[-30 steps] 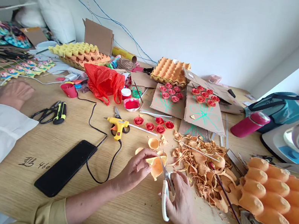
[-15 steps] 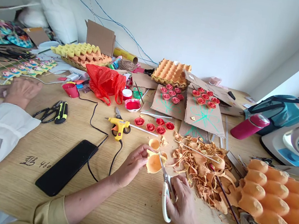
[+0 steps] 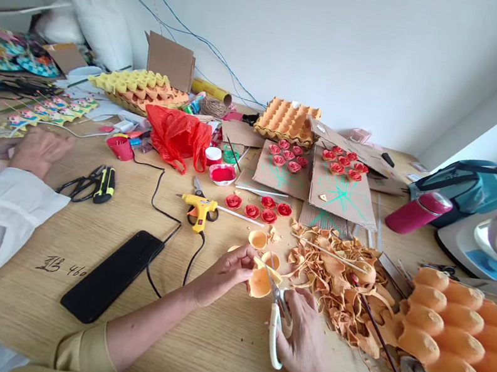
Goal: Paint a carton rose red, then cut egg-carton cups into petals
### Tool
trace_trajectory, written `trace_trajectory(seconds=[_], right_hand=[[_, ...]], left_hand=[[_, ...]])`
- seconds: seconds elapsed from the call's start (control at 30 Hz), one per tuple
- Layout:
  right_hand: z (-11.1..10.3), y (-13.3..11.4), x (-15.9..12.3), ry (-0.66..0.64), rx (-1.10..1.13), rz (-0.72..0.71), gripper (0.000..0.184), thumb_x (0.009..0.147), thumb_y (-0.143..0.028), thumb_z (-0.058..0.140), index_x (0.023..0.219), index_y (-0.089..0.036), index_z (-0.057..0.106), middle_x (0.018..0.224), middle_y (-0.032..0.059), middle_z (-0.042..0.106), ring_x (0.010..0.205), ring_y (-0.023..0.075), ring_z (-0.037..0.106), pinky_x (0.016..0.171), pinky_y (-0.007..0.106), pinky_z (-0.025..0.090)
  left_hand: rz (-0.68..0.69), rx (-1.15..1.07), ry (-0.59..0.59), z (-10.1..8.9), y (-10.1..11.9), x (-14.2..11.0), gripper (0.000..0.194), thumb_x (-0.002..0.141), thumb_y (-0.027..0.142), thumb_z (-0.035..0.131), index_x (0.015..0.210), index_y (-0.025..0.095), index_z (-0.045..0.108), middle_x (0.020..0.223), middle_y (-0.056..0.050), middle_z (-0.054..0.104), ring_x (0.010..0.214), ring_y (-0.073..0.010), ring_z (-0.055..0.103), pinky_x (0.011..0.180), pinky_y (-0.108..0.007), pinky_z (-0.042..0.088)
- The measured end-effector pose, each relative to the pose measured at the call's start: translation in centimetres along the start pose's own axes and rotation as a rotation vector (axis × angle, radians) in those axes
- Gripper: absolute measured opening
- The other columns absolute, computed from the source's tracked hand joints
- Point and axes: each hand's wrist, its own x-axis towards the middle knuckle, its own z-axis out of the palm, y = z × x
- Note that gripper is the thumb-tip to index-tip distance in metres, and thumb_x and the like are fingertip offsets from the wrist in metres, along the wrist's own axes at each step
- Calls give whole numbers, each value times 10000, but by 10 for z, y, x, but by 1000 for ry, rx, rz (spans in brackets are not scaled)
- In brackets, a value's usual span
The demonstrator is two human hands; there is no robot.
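My left hand (image 3: 230, 273) pinches an orange egg-carton cup (image 3: 259, 284) by its edge, above the table. White-handled scissors (image 3: 275, 317) are in my right hand (image 3: 302, 335), with their blades at the cup's rim, where a strip of the rim stands away from the cup. Just behind lie cut cups (image 3: 257, 239), one partly hidden by my fingers. To the right spreads a heap of orange carton scraps (image 3: 332, 282). Several red paper-pulp roses (image 3: 252, 211) rest beyond the cups.
A yellow glue gun (image 3: 199, 211) with its cord and a black phone (image 3: 112, 275) lie left of my hands. An egg tray (image 3: 448, 327) and a pink bottle (image 3: 418, 212) stand right. Red paint (image 3: 222, 173) is behind. Another person's hand (image 3: 41, 150) rests at left.
The cup has turned and moved slightly right in my left hand. The scissor blades now lie further across its rim, and a strip is coming away. The view has shifted a little.
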Motion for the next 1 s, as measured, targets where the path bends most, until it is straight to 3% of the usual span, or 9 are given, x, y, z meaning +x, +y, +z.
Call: trace_trajectory(seconds=[0.17,0.37,0.5,0.6,0.73,1.0], right_hand=[[-1,-2,0,18,-2,-23,191,939,-286,515,810,-244,380,711,-46,473,649,158,459,849,415,429],[-2,-9,2,50,9,-37,243,957,-257,510,768,-245,356,679,-27,475,697,175,487,690,319,430],[-1,-9,2,95,5,-24,260,960,-250,505,757,-248,342,663,-26,472,664,172,480,645,306,422],[1,-4,0,103,7,32,275,971,-281,501,755,-249,332,658,-28,462,662,173,469,642,304,420],[4,1,-1,70,13,62,244,969,-291,496,777,-247,352,682,-29,478,693,177,487,698,327,426],[3,0,1,39,0,44,158,974,-297,458,835,-247,402,735,-21,531,712,186,528,747,360,436]], left_hand=[[-3,-49,19,-2,0,1,184,854,348,633,885,183,557,745,28,497,660,-101,459,624,-216,417],[-59,-235,82,-3,-2,4,216,851,375,643,855,178,555,762,19,488,647,-93,455,581,-193,421],[-26,-293,2,-5,-7,4,416,828,516,710,1058,195,579,951,-34,565,737,-119,530,620,-228,476],[86,-192,-58,-3,-10,3,574,741,432,839,1193,232,546,1123,-57,555,875,-140,567,728,-249,501],[159,-75,-19,-1,-11,1,408,843,284,766,1173,234,530,1080,-35,556,925,-133,562,789,-251,512],[171,-75,-1,0,-8,1,362,863,327,740,1124,211,520,1040,-34,586,853,-126,595,762,-260,535]])
